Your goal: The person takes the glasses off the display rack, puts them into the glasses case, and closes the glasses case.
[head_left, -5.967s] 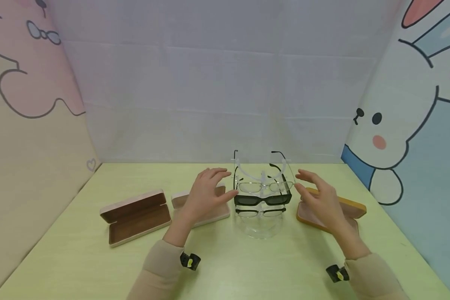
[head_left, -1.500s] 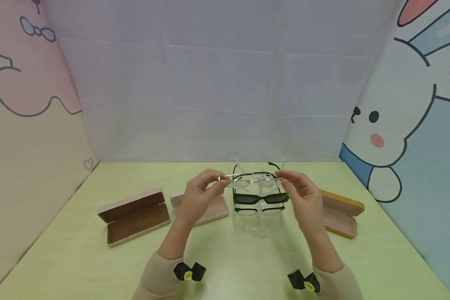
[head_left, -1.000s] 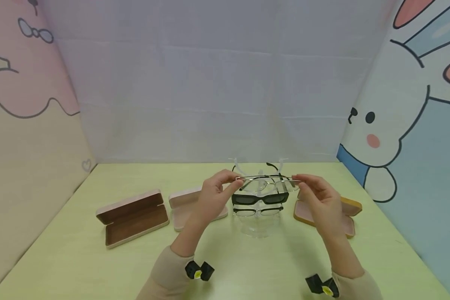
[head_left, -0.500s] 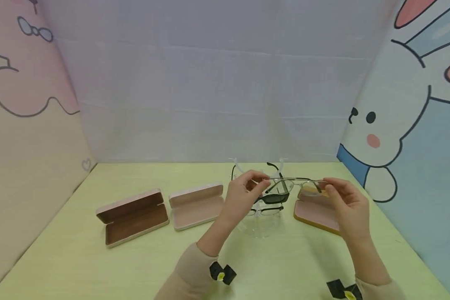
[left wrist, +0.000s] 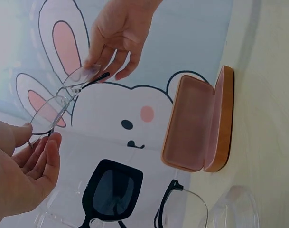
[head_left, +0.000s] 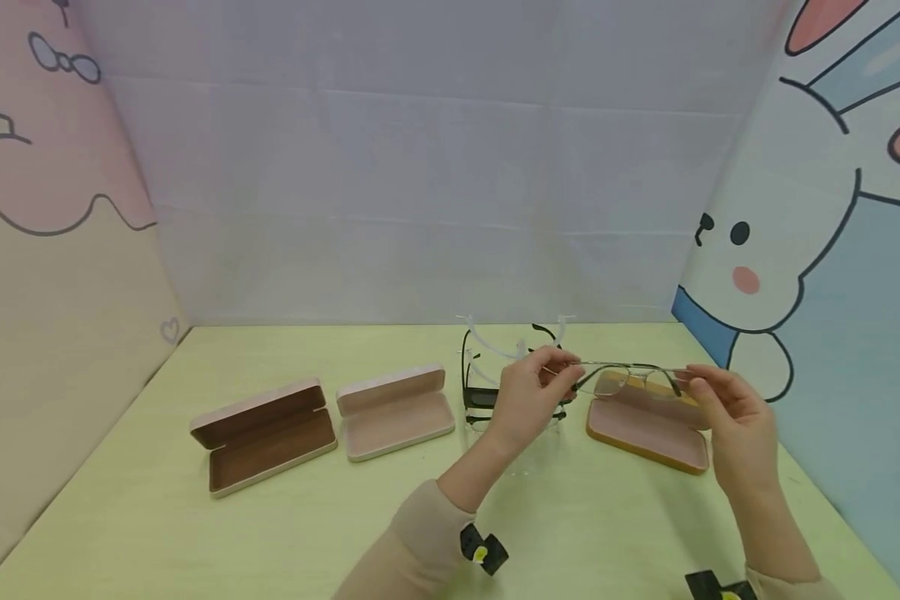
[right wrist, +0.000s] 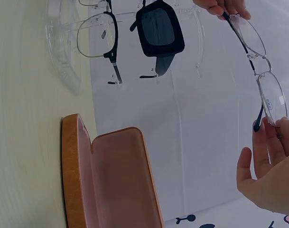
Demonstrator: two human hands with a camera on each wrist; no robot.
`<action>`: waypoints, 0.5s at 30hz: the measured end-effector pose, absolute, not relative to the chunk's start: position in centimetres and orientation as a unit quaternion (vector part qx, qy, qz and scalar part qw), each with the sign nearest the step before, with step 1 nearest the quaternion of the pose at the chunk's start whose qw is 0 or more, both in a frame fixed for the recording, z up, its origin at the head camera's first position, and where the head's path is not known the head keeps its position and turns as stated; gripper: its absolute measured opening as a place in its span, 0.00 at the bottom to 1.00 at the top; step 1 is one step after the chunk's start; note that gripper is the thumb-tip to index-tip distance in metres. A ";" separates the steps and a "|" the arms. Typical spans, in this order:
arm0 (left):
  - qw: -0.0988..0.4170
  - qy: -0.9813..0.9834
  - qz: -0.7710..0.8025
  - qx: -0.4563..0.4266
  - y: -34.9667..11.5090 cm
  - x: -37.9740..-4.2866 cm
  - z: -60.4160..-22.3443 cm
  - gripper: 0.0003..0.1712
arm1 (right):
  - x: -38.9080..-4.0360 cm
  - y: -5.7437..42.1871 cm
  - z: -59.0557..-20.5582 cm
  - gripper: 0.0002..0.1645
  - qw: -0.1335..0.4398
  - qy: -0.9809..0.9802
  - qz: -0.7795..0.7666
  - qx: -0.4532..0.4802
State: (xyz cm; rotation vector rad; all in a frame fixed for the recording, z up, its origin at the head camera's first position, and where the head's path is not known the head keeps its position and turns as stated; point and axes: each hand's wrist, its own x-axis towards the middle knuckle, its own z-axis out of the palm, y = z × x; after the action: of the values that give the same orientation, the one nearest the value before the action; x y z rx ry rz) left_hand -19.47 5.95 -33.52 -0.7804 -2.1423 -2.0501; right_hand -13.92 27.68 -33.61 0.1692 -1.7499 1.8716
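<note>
Thin metal-framed eyeglasses [right wrist: 272, 97] with dark temple tips folded in are held level between both hands in the head view. My left hand [head_left: 528, 398] pinches one end of the frame between thumb and fingers. At the other end, my right hand [head_left: 742, 429] pinches the frame likewise. Beneath the glasses, overlapped by them in the head view, an orange glasses case [head_left: 645, 432] lies open on the table, its lining pink. Left of it, partly hidden by my left hand, a clear display stand [right wrist: 61, 47] bears black sunglasses [left wrist: 113, 190] and black half-rim glasses [right wrist: 115, 40].
Two more cases lie open to the left: a pale one with pink lining [head_left: 397, 425] and one with brown lining [head_left: 270, 446]. A white backdrop [head_left: 345, 208] rises behind the table [head_left: 270, 542], with cartoon-printed panels on both sides.
Both hands took the metal-framed glasses off the stand's top tier. Their temples got folded, and the hands carried them rightward from before the stand to over the orange case.
</note>
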 end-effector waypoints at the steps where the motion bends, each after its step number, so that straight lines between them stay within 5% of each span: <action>1: 0.042 -0.701 -0.665 -0.253 6.2 -19.4 -33.5 0.11 | -13.9 27.9 -33.7 0.12 0.284 -0.648 0.704 0.066; 15: 0.052 -0.754 -0.621 -0.209 10.2 -19.0 -34.2 0.07 | -13.8 31.0 -35.6 0.13 0.289 -0.618 0.729 0.054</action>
State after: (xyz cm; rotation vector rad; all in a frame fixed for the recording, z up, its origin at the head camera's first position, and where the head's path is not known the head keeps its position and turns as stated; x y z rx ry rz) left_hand -18.97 10.23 -34.21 -0.6347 -2.2930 -1.8876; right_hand -13.77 31.01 -35.55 0.1445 -1.6502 1.9463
